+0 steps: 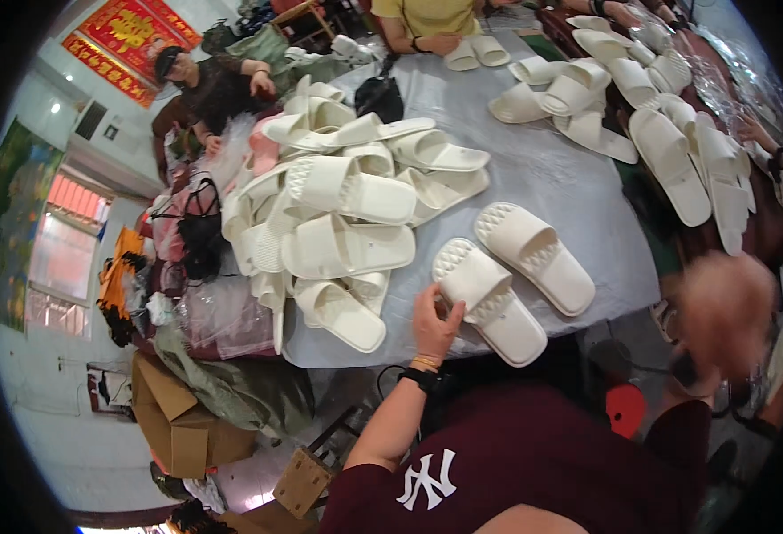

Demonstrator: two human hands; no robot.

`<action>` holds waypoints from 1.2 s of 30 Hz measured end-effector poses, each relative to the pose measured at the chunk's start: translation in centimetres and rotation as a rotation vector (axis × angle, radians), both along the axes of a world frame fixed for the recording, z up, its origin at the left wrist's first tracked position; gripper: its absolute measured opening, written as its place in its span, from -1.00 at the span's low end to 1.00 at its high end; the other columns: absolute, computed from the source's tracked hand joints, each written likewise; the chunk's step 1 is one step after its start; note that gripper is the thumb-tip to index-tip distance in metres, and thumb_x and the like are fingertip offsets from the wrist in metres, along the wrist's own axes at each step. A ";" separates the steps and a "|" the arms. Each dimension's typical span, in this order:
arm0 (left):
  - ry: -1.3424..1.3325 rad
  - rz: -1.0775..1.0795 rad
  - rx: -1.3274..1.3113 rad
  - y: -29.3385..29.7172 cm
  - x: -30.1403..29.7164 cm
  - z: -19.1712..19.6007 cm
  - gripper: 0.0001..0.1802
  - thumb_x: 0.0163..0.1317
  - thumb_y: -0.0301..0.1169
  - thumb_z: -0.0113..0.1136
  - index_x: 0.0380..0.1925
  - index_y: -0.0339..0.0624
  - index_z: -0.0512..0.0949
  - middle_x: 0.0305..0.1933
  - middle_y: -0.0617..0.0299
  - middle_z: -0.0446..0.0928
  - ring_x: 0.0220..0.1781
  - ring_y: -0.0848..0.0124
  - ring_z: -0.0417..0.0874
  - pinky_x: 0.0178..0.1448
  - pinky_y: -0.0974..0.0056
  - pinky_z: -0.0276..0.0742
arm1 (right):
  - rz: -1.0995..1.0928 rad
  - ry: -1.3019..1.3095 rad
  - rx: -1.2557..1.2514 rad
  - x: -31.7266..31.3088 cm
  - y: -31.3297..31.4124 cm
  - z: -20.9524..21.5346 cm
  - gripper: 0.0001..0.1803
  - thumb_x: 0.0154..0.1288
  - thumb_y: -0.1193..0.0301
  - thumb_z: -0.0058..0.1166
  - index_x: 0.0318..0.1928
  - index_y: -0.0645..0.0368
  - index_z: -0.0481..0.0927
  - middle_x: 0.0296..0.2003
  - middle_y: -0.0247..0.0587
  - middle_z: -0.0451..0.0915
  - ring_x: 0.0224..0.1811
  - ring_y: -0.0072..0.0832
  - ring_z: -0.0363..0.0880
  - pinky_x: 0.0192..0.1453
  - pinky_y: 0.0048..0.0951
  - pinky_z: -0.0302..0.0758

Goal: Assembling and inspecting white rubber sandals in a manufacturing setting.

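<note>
Two cream slide slippers lie side by side near the table's front edge, toes pointing away from me. My left hand (436,322) grips the side of the left slipper (511,325), with the thumb by its strap and the fingers at its outer edge. The heel of that slipper reaches over the table's edge. Just to its right rests the other slipper (560,276), which no hand touches. My right hand (728,307) is raised off to the right, smeared by motion; its fingers cannot be made out.
A heap of cream slippers (347,245) covers the left of the plastic-covered table (534,178). More slippers (578,84) lie at the far right, where other people's hands work. Across the table a person in yellow (431,22) handles a pair. A cardboard box (191,445) stands below left.
</note>
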State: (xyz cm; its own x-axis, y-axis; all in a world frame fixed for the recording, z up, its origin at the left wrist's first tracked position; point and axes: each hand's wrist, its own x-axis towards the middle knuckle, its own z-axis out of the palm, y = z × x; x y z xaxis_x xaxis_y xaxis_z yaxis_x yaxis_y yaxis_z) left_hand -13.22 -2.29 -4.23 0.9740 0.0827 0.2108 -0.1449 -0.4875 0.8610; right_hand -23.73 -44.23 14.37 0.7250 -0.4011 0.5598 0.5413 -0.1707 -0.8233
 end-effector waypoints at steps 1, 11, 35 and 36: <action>-0.017 0.051 0.100 1.2 -0.8 -0.3 -0.45 0.09 -0.22 0.34 0.02 -0.28 0.43 -0.13 0.01 0.49 -0.19 0.12 0.55 -0.12 0.17 0.52 | 0.826 0.308 -0.033 7.7 8.4 6.7 -0.90 0.22 0.51 -0.05 -0.32 0.28 0.50 -0.42 -0.23 0.55 -0.39 -0.53 0.52 -0.31 -0.52 0.45; -0.089 -0.134 0.226 0.7 -0.4 0.3 -0.27 0.10 -0.21 0.34 0.21 -0.35 0.31 0.24 -0.15 0.30 0.27 -0.02 0.34 0.32 0.08 0.29 | 0.096 0.478 -0.848 16.2 13.3 -16.0 -0.64 0.16 0.44 0.08 0.00 0.21 0.47 -0.25 0.11 0.58 -0.20 0.02 0.56 -0.13 -0.07 0.50; -0.237 -0.006 0.293 1.3 2.5 -1.4 -0.43 0.23 -0.20 0.14 0.15 -0.35 0.39 0.18 -0.13 0.43 0.21 -0.04 0.42 0.31 0.06 0.27 | -0.034 0.731 -0.968 26.8 12.2 -17.0 -0.81 0.14 0.44 0.06 -0.26 0.29 0.55 -0.23 0.15 0.59 -0.11 0.02 0.56 -0.05 -0.06 0.49; -0.230 -0.008 0.283 1.3 2.5 -1.4 -0.44 0.23 -0.20 0.14 0.15 -0.34 0.40 0.16 -0.13 0.44 0.20 -0.04 0.43 0.30 0.06 0.28 | -0.031 0.707 -0.971 26.9 12.6 -16.9 -0.81 0.14 0.44 0.06 -0.26 0.29 0.55 -0.23 0.15 0.59 -0.11 0.02 0.56 -0.05 -0.06 0.49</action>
